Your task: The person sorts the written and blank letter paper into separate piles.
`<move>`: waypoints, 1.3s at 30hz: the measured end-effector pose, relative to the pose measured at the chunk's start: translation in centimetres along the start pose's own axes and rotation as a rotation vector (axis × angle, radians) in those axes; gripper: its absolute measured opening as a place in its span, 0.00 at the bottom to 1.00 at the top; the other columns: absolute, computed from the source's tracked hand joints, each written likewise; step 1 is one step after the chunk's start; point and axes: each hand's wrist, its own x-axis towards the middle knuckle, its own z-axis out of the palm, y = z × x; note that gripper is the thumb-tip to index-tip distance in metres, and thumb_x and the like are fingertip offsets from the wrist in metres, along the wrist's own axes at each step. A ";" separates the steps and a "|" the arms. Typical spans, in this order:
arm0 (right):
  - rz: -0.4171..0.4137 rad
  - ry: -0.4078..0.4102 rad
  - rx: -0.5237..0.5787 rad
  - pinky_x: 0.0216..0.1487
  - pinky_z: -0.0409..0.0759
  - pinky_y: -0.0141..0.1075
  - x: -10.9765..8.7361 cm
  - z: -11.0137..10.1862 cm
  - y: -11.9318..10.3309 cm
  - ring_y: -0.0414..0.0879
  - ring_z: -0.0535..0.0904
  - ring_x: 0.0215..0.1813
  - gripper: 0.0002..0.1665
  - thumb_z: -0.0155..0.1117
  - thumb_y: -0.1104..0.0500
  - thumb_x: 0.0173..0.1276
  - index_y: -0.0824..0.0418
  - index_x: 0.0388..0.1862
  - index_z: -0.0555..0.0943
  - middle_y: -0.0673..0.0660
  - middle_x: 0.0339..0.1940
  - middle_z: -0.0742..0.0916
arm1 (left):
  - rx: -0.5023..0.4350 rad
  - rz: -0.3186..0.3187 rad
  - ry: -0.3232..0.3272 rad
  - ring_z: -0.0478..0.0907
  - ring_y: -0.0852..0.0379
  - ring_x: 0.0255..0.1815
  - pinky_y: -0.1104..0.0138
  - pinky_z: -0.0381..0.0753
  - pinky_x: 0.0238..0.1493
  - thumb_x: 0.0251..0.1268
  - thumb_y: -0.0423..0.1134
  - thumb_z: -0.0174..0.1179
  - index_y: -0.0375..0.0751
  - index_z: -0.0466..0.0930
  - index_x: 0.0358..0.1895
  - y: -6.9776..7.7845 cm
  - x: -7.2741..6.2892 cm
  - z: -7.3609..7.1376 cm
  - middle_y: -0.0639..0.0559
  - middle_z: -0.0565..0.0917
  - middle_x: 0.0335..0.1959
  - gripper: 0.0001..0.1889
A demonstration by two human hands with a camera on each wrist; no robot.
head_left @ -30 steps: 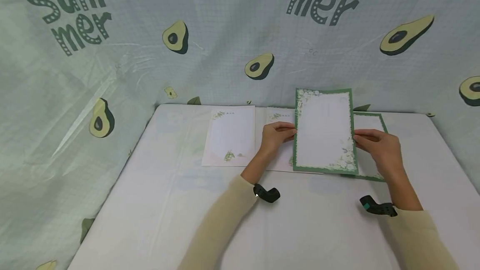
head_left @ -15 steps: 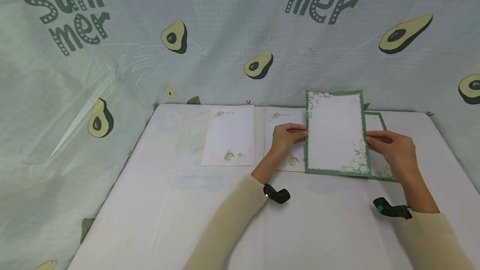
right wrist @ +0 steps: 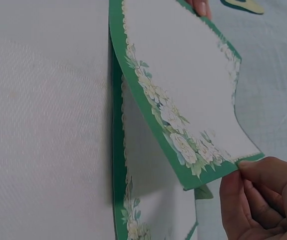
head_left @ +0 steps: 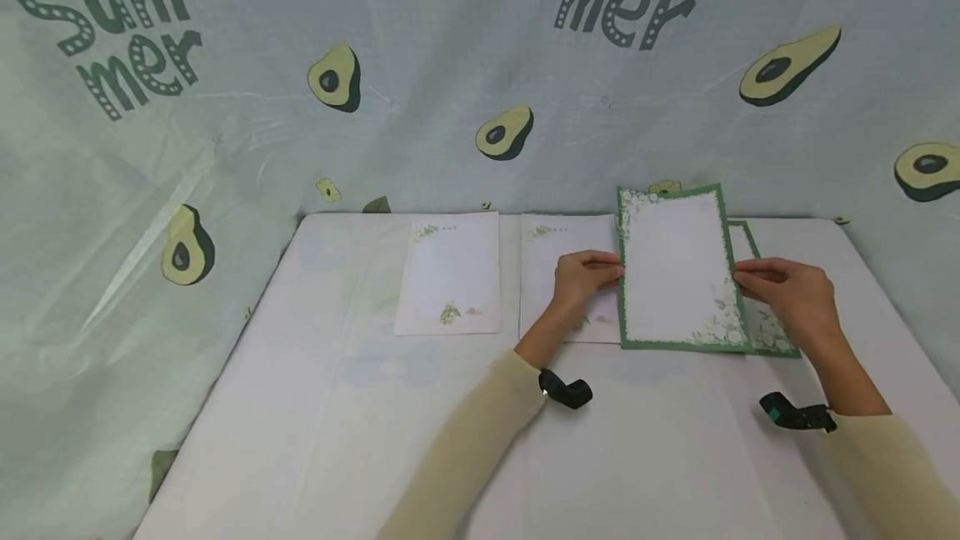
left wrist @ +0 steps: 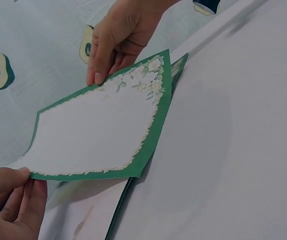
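Toward the table's (head_left: 637, 457) far right corner, a green-edged sheet (head_left: 678, 273) is held raised, its left edge pinched by the left hand (head_left: 585, 283), its right edge by the right hand (head_left: 791, 294), fingertips closed against thumbs. Beneath it a second such sheet (head_left: 772, 332) is partly covered; two white sheets (head_left: 447, 273) are laid leftward near the far edge. Beyond, a printed cloth (head_left: 420, 65) is seen.

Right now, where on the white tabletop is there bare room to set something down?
The white tabletop is bare at front left, before the leftmost pale floral paper sheet, and between the left cream sleeve and right cream sleeve. Back right is crowded: the left hand and right hand hold a green-bordered floral paper sheet partly over another green-bordered sheet.
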 end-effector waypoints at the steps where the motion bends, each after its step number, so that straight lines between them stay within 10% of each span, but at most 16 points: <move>1: 0.001 -0.001 -0.005 0.36 0.80 0.18 0.0 -0.1 0.2 0.23 0.83 0.35 0.29 0.64 0.48 0.75 0.71 0.61 0.79 0.26 0.31 0.83 | 0.005 0.000 -0.001 0.89 0.49 0.37 0.63 0.90 0.42 0.59 0.21 0.69 0.26 0.87 0.42 -0.2 0.0 0.2 0.36 0.89 0.36 0.08; 11: 0.029 0.003 0.068 0.37 0.84 0.20 -0.6 -1.9 1.5 0.23 0.83 0.36 0.29 0.65 0.51 0.75 0.73 0.62 0.77 0.26 0.33 0.83 | -0.080 -0.003 -0.047 0.88 0.56 0.33 0.49 0.87 0.51 0.59 0.18 0.67 0.22 0.86 0.44 -1.0 -0.1 1.8 0.34 0.89 0.37 0.09; 21: 0.017 -0.007 0.019 0.38 0.84 0.20 -0.1 -3.7 1.8 0.20 0.81 0.37 0.28 0.64 0.52 0.76 0.75 0.61 0.76 0.25 0.35 0.81 | -0.143 -0.020 -0.051 0.89 0.49 0.37 0.59 0.90 0.44 0.58 0.16 0.65 0.19 0.85 0.44 -0.6 0.1 3.3 0.28 0.87 0.39 0.10; 29: 0.005 -0.038 0.135 0.39 0.84 0.21 0.5 -5.1 2.0 0.24 0.84 0.38 0.05 0.67 0.53 0.74 0.45 0.43 0.88 0.30 0.34 0.86 | -0.156 -0.031 -0.039 0.89 0.44 0.40 0.61 0.91 0.41 0.58 0.16 0.65 0.20 0.86 0.42 -0.7 0.5 4.4 0.28 0.87 0.38 0.09; 39: 0.054 -0.062 0.138 0.38 0.85 0.22 1.2 -5.6 2.9 0.24 0.83 0.37 0.05 0.67 0.55 0.74 0.50 0.44 0.88 0.30 0.34 0.86 | -0.137 -0.055 0.001 0.88 0.37 0.43 0.54 0.90 0.45 0.58 0.16 0.66 0.21 0.86 0.42 -1.3 0.9 5.7 0.30 0.88 0.37 0.09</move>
